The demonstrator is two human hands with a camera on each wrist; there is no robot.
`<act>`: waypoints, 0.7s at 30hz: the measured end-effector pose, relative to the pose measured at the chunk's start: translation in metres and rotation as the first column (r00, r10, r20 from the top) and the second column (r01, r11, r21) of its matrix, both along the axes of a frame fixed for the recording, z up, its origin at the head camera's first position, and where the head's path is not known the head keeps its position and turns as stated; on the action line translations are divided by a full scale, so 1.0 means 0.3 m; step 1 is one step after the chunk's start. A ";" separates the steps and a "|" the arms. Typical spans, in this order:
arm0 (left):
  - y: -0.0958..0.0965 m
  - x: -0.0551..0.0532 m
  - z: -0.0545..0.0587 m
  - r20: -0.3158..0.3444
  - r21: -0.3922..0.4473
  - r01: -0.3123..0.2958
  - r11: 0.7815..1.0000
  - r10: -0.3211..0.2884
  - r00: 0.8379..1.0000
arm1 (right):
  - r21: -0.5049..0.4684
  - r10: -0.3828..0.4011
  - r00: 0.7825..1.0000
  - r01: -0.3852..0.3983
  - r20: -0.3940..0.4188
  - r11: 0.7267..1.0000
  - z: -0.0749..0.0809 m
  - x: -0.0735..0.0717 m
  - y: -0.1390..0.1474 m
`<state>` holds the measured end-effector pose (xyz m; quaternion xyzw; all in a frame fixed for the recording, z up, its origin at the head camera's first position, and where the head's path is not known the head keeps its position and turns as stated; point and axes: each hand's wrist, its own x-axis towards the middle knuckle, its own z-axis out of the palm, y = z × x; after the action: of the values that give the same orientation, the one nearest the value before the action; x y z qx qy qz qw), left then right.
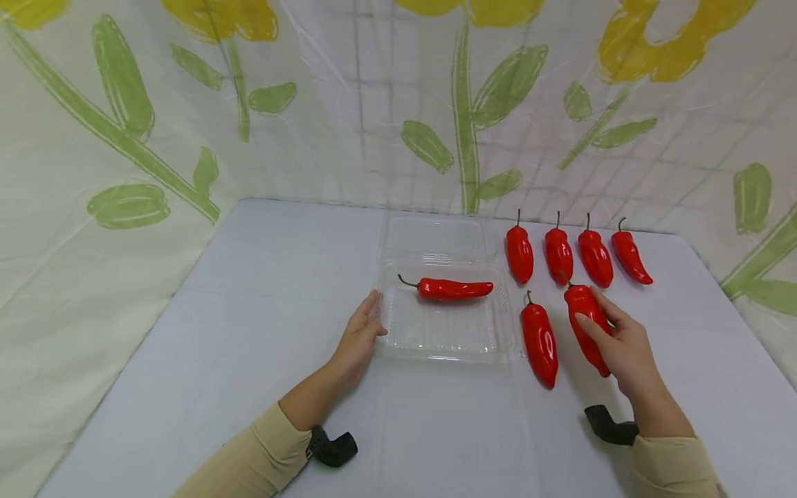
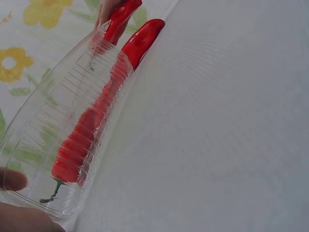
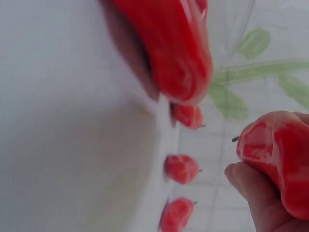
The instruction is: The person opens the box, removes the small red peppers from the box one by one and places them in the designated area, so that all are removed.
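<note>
A clear plastic clamshell box lies on the table, its lid folded back away from me. One red pepper with a green stem lies crosswise inside it. My left hand pinches the box's left side, and the left wrist view shows the fingertips at its rim. To the right of the box, my right hand holds another red pepper above the table between thumb and fingers. The right wrist view shows the held pepper up close. Just left of that hand lies a loose red pepper.
Behind the right hand stands a row of several red peppers, stems pointing away. A white cloth covers the table. The backdrop sheet with painted flowers rises at its far edge. Each wrist wears a black mount.
</note>
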<state>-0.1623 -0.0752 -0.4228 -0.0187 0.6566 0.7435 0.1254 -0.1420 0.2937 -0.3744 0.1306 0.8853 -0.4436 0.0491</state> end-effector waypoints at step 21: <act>-0.003 0.002 -0.006 -0.017 0.016 0.004 1.000 -0.004 1.000 | 0.195 0.103 0.987 -0.127 0.127 0.973 -0.053 0.000 0.049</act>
<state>-0.1617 -0.0763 -0.4247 -0.0100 0.6518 0.7485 0.1212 -0.1421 0.3083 -0.3905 0.1091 0.9275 -0.3393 0.1126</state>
